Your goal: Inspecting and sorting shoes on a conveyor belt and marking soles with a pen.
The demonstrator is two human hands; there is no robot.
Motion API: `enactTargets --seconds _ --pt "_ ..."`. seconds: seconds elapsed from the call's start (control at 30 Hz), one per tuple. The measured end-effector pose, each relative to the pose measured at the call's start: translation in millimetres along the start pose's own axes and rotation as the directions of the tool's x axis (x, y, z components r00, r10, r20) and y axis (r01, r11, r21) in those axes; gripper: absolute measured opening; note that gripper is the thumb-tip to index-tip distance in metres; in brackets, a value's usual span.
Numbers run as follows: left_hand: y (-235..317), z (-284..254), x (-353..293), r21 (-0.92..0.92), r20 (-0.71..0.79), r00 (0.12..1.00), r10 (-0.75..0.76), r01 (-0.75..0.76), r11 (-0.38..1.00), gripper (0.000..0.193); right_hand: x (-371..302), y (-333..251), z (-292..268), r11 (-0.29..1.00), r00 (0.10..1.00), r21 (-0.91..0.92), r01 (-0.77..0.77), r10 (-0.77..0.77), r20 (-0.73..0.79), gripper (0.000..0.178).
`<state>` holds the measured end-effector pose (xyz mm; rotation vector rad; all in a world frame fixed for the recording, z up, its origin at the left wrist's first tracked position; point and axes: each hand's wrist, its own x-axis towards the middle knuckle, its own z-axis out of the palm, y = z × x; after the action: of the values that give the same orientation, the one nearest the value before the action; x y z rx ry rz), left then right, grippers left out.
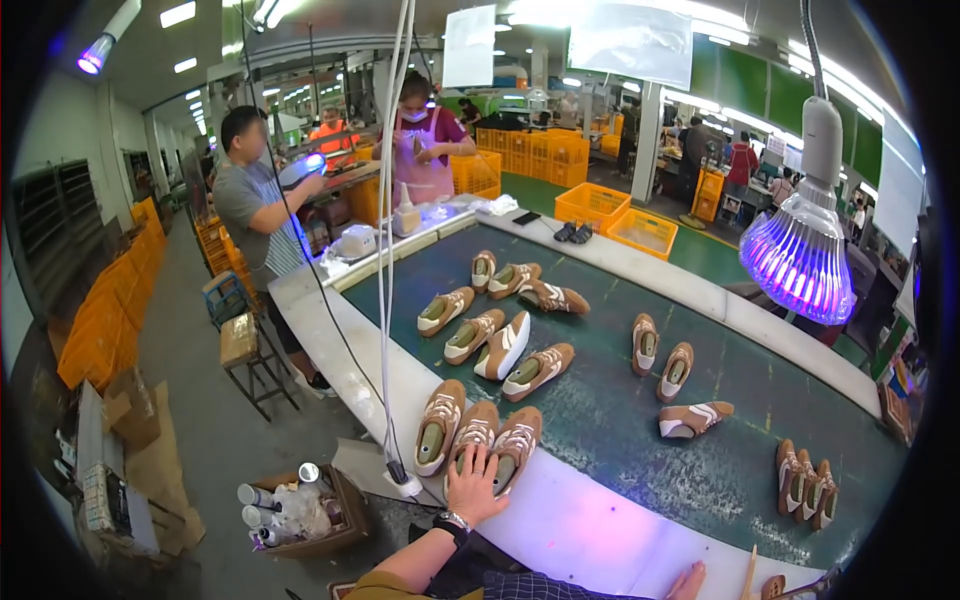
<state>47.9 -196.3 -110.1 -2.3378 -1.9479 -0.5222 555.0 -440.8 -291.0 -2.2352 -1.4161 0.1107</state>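
Left hand point(473, 487) atop brown shoe point(513, 449)

Brown shoes point(539, 369) on belt: about nineteen.

Bare hands, dark wristwatch point(452, 523) on left wrist, mustard short sleeve, dark checked garment

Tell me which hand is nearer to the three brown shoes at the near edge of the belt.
Left. The left hand rests on the three brown shoes, fingers spread over their heels. The right hand lies well off to the right, on the white table edge.
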Motion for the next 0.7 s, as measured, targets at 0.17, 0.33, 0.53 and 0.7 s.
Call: enactTargets --seconds 0.17,0.33,0.53,0.7 --pt "2 0 -3 0.026 -0.059 0.998 0.011 -0.009 1.000 0.074 -5 -12 -9 0.997 0.998 0.046 -0.063 0.061 0.034 0.053" --pt "1 -1 0 0.014 -0.040 0.999 0.011 -0.010 1.000 0.069 -1 -23 -19 1.000 0.999 -0.015 0.009 -0.008 0.049 0.053" --pt "6 2 1 0.009 -0.045 0.999 0.008 -0.008 1.000 0.069 -4 12 1 0.977 0.995 -0.190 0.095 -0.088 0.045 0.050" --pt "7 3 -1 0.014 -0.046 0.999 0.021 -0.020 1.000 0.068 -4 -6 0 0.986 0.987 -0.148 0.080 -0.099 -0.125 0.045"
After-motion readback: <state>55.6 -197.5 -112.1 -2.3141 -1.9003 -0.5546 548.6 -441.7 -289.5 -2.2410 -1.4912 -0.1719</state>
